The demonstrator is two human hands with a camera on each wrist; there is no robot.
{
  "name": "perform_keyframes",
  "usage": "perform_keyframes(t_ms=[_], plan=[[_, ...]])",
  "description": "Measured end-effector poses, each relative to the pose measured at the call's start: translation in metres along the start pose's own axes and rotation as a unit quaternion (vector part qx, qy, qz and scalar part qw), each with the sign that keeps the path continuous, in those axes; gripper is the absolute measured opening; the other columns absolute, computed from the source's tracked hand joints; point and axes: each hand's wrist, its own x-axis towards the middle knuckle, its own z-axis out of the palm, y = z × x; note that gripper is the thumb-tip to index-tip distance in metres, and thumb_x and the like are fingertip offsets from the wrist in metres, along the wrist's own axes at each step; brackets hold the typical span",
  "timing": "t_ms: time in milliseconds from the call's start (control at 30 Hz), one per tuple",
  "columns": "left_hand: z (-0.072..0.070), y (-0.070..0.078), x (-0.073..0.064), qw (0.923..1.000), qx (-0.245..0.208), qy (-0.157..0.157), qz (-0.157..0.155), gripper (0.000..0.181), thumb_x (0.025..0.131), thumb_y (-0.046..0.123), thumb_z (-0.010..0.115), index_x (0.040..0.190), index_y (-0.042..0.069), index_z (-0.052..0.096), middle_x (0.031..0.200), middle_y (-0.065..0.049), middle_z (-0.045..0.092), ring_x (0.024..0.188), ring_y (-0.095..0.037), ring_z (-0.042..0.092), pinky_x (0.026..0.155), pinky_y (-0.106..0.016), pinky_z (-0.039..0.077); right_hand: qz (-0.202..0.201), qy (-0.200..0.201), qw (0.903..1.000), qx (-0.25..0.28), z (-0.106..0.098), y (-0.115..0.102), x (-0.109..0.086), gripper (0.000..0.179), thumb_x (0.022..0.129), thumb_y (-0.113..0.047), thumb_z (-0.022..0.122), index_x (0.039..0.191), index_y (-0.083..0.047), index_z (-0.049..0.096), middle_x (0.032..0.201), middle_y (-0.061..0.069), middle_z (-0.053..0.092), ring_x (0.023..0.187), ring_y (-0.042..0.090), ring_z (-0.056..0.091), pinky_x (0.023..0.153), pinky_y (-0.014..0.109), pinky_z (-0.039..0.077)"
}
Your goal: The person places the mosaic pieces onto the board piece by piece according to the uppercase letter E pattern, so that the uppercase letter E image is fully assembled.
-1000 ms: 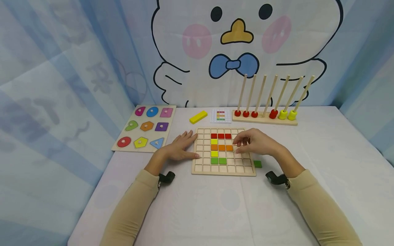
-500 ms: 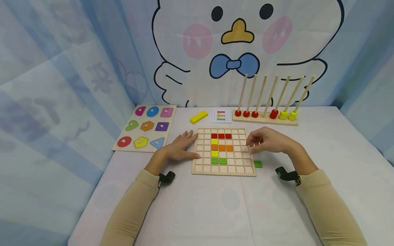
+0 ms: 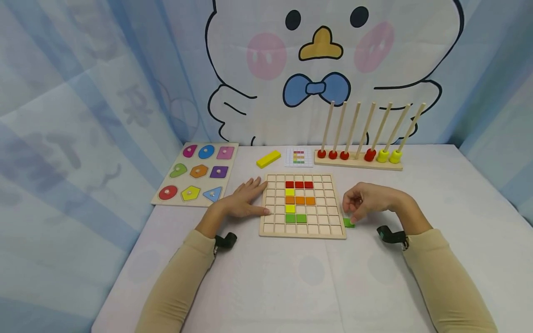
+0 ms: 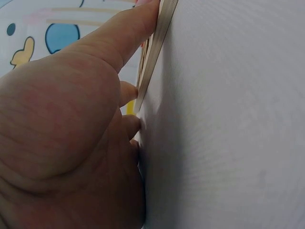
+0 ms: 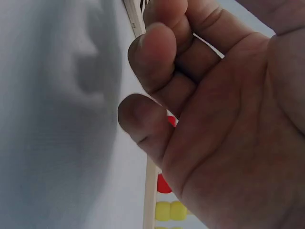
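Observation:
A square wooden grid board point(image 3: 325, 229) lies on the table, with red, yellow, orange and green square tiles in some cells. My left hand point(image 3: 243, 200) rests at its left edge, fingers spread and the thumb on the rim; the left wrist view shows the thumb point(image 4: 124, 33) against the wooden side. Just off the board's right edge lies a loose green tile point(image 3: 349, 224). Over it hovers my right hand point(image 3: 370, 201), fingers loosely bent and thumb tip close to the tile; whether they touch I cannot tell. In the right wrist view the bent fingers point(image 5: 155, 52) show nothing held.
Behind the board lie a yellow block point(image 3: 268, 159) and a small pattern card point(image 3: 308, 159). A wooden peg stand point(image 3: 358, 163) with red and yellow beads stands at the back right. A shape puzzle board point(image 3: 164, 175) lies at the left.
My right hand has moved from above the grid board rightward, then down toward the loose green tile. My left hand has stayed put, and the tiles look unchanged.

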Motion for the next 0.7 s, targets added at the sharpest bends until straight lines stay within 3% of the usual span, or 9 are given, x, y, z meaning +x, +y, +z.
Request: perform_keyframes(t_ms=[400, 700], plan=[[0.0003, 0.0011, -0.0007, 1.0, -0.001, 0.002, 0.001, 0.101, 0.094, 0.066, 0.063, 0.169, 0.022, 0.011, 0.177, -0.006, -0.002, 0.164, -0.027, -0.01, 0.133, -0.047, -0.006, 0.021, -0.009, 0.9991, -0.036, 0.0066, 0.0039, 0.0086, 0.027, 0.074, -0.004, 0.091, 0.088, -0.004, 0.068, 0.074, 0.001, 0.054, 0.072, 0.017, 0.05, 0.064, 0.024, 0.041], [0.0002, 0.0012, -0.0003, 1.0, -0.004, 0.002, 0.001, 0.102, 0.093, 0.065, 0.064, 0.169, 0.022, 0.012, 0.177, -0.006, -0.001, 0.164, -0.028, -0.01, 0.133, -0.047, -0.006, 0.024, 0.005, 0.9993, -0.027, 0.0062, 0.0009, 0.004, 0.026, 0.075, -0.001, 0.088, 0.092, -0.002, 0.068, 0.077, 0.002, 0.054, 0.074, 0.017, 0.05, 0.065, 0.025, 0.042]])
